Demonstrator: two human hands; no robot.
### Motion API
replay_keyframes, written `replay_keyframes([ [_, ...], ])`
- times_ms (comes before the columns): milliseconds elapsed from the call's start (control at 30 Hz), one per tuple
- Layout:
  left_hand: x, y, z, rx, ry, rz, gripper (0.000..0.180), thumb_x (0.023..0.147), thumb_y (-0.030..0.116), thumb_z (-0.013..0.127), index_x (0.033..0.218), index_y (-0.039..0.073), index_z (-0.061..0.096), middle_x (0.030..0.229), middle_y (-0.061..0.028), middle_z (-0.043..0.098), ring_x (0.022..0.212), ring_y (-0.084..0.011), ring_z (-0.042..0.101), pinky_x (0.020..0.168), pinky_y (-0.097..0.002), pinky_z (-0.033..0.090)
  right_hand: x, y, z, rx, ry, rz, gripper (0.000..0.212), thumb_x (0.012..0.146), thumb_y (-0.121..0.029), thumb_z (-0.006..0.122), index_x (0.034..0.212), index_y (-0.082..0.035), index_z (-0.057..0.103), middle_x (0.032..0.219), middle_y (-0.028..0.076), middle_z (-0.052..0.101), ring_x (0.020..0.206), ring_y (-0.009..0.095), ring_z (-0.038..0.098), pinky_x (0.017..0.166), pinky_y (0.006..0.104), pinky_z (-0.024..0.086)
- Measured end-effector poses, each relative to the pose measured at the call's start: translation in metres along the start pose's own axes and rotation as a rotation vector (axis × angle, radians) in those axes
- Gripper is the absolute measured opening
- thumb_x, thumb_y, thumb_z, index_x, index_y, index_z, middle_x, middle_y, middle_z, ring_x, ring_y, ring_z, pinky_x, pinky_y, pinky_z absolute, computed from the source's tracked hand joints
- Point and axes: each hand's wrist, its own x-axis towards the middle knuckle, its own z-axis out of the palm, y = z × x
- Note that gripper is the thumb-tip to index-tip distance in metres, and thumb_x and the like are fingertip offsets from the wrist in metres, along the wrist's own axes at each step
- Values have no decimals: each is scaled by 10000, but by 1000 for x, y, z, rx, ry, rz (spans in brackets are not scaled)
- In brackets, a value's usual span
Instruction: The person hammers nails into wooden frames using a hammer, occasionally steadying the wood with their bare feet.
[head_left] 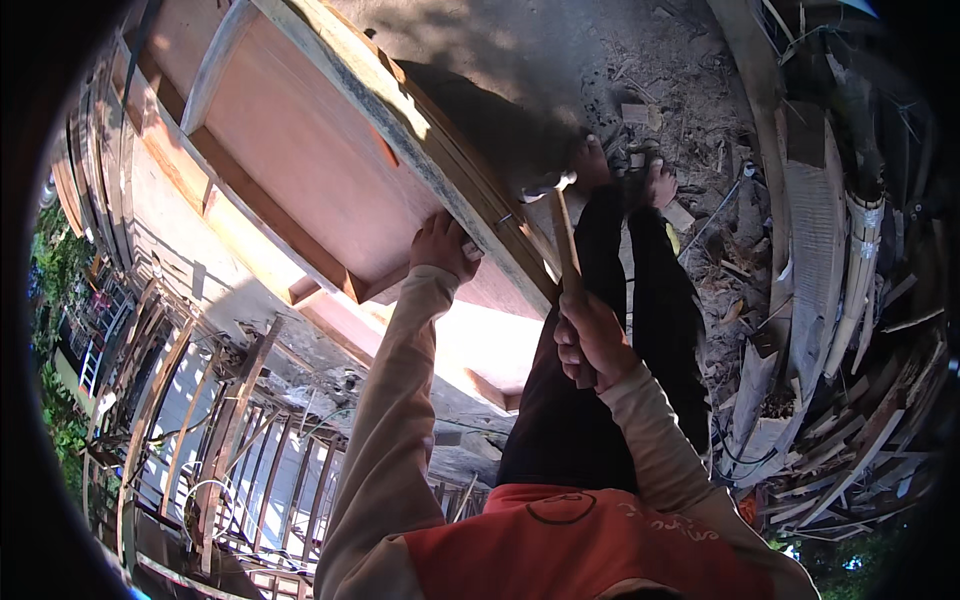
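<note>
My right hand [592, 340] is closed around the wooden handle of a hammer [566, 240]. The hammer's metal head [548, 186] is raised beside the long edge of a large wooden panel [310, 150], which has thin brown sheeting and framing strips. Against the inner side of the panel's thick edge beam [400, 135], my left hand [442, 247] has its fingers curled. A small pale wood block [471, 250] shows at its thumb side, mostly covered by the hand. A short reddish-orange strip [385, 148] lies on the panel farther up.
Bare feet [660, 185] stand on dirt ground [690, 110] strewn with wood chips and scraps. Piled boards and split timber [815, 260] line the right side. Slatted wooden frames [220, 450] stand at the lower left, with green leaves [60, 270] beyond.
</note>
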Motion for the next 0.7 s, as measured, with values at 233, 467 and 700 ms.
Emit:
replay_keyframes([
  [233, 4, 6, -3, -75, 35, 25, 498, 736, 308, 706, 1172, 86, 620, 1191, -171, 599, 1134, -402, 574, 915, -497, 519, -29, -72, -11, 225, 415, -965, 312, 1004, -387, 563, 844, -147, 445, 637, -31, 425, 436, 73, 389, 367, 259, 358],
  [467, -9, -8, 3, -47, 37, 10, 485, 717, 296, 715, 1143, 83, 624, 1190, -168, 596, 1136, -402, 571, 906, -495, 519, -26, -40, 5, -80, 160, -76, 232, 1006, -347, 554, 942, -136, 484, 623, -24, 440, 418, 75, 400, 358, 272, 373],
  [700, 5, 4, -4, -109, 51, 36, 496, 698, 279, 720, 1150, 95, 626, 1166, -154, 603, 1128, -392, 578, 879, -498, 528, -5, -3, 1, 84, 382, -459, 328, 975, -432, 595, 909, -145, 451, 600, -17, 414, 432, 99, 398, 384, 306, 383],
])
